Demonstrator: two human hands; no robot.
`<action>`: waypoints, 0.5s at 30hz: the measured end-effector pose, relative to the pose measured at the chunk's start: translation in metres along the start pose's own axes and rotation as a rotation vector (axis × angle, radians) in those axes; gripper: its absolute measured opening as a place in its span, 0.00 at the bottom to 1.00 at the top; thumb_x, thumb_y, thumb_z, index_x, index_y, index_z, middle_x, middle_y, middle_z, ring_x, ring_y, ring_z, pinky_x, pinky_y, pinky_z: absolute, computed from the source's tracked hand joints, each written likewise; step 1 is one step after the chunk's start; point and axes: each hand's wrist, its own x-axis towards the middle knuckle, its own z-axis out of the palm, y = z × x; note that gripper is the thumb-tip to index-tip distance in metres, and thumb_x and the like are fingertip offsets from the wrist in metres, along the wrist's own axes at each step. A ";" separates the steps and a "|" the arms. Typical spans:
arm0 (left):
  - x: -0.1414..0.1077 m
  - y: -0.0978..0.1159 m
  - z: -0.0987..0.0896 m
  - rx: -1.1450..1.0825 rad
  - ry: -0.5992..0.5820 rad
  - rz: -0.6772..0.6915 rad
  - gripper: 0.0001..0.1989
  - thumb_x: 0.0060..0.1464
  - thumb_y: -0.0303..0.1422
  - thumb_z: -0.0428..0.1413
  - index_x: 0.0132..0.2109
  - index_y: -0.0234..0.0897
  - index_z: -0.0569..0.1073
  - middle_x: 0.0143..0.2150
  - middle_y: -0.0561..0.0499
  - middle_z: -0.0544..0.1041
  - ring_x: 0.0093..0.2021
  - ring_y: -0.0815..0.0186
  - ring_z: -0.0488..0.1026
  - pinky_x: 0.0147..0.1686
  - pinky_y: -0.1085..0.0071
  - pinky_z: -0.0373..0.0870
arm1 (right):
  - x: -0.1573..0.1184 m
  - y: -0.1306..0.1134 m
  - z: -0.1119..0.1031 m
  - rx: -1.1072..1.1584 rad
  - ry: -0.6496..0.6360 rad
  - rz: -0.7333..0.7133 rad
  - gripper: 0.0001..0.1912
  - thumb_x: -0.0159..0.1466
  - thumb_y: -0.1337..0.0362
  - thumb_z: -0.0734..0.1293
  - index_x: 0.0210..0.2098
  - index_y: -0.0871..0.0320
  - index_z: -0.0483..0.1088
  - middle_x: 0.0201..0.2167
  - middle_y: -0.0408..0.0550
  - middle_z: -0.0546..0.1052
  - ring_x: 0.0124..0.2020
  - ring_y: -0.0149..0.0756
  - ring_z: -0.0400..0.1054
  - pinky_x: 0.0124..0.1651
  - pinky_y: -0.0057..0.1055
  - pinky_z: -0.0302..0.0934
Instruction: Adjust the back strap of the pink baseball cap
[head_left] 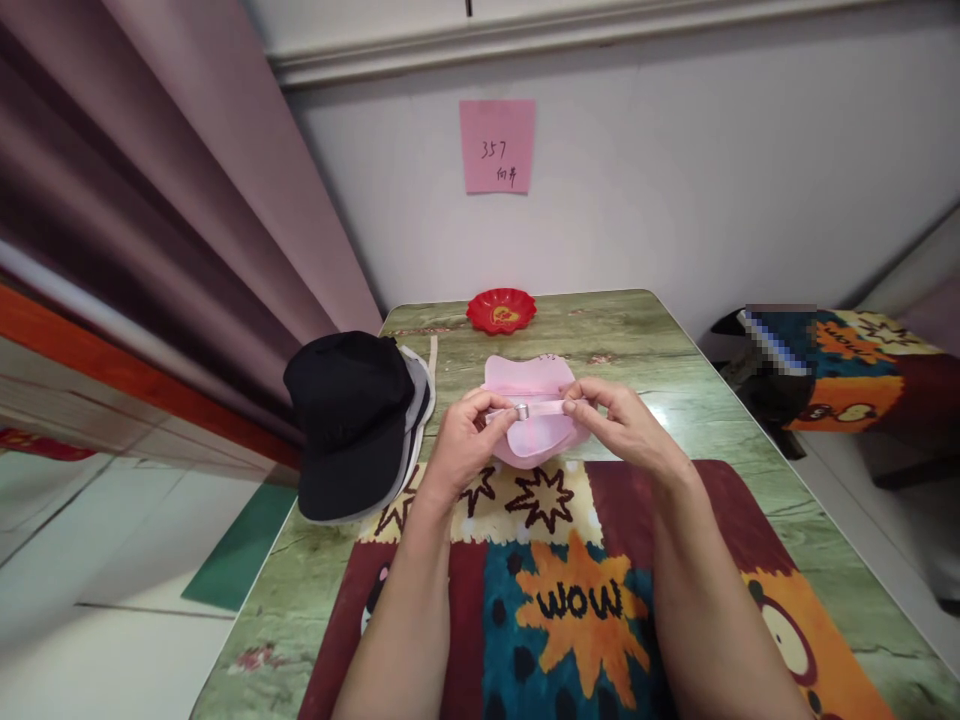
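Observation:
A pink cap lies at the middle of the table, its back opening turned toward me. Across the opening runs a pink strap with a small silver buckle. My left hand pinches the strap at the buckle between thumb and fingertips. On the other side, my right hand pinches the strap's right part between thumb and forefinger. The strap looks stretched straight between the two hands. Beside my left hand rests a stack of caps, a black cap on top with grey and white ones under it.
A red scalloped plate stands at the table's far edge. Under my forearms lies a colourful mat printed "WOW". A pink note hangs on the wall. Curtains border the left, and a patterned stool is at the right.

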 end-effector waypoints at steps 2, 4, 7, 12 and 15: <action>0.000 0.000 0.000 0.039 0.020 0.018 0.07 0.58 0.35 0.60 0.34 0.37 0.78 0.35 0.50 0.76 0.35 0.65 0.70 0.36 0.70 0.64 | 0.001 0.000 0.001 -0.004 0.009 -0.018 0.12 0.68 0.58 0.65 0.31 0.56 0.72 0.35 0.45 0.78 0.37 0.37 0.70 0.40 0.32 0.58; 0.000 0.000 -0.001 0.078 0.028 0.045 0.06 0.59 0.35 0.60 0.35 0.38 0.79 0.37 0.49 0.77 0.37 0.65 0.71 0.37 0.70 0.65 | 0.002 0.001 0.001 -0.009 0.038 -0.033 0.11 0.68 0.56 0.66 0.34 0.55 0.75 0.38 0.46 0.81 0.42 0.40 0.72 0.46 0.34 0.61; 0.001 -0.001 -0.007 0.091 0.070 0.040 0.10 0.59 0.38 0.60 0.43 0.38 0.80 0.43 0.48 0.78 0.36 0.66 0.72 0.37 0.70 0.67 | 0.000 0.009 -0.005 0.020 0.159 -0.031 0.13 0.68 0.54 0.66 0.43 0.53 0.78 0.45 0.48 0.82 0.49 0.44 0.74 0.53 0.38 0.63; 0.001 -0.010 -0.021 0.311 0.251 0.010 0.11 0.63 0.35 0.54 0.47 0.38 0.78 0.47 0.45 0.78 0.35 0.65 0.74 0.39 0.68 0.72 | -0.011 0.047 -0.027 -0.189 0.399 0.117 0.14 0.68 0.60 0.63 0.45 0.52 0.80 0.48 0.51 0.82 0.51 0.49 0.75 0.56 0.47 0.65; 0.001 -0.021 -0.024 0.532 0.173 0.026 0.20 0.59 0.25 0.51 0.57 0.39 0.76 0.55 0.42 0.76 0.49 0.57 0.77 0.52 0.62 0.72 | -0.017 0.075 -0.033 -0.396 0.307 0.227 0.23 0.62 0.68 0.64 0.55 0.50 0.77 0.50 0.52 0.81 0.50 0.51 0.75 0.55 0.52 0.65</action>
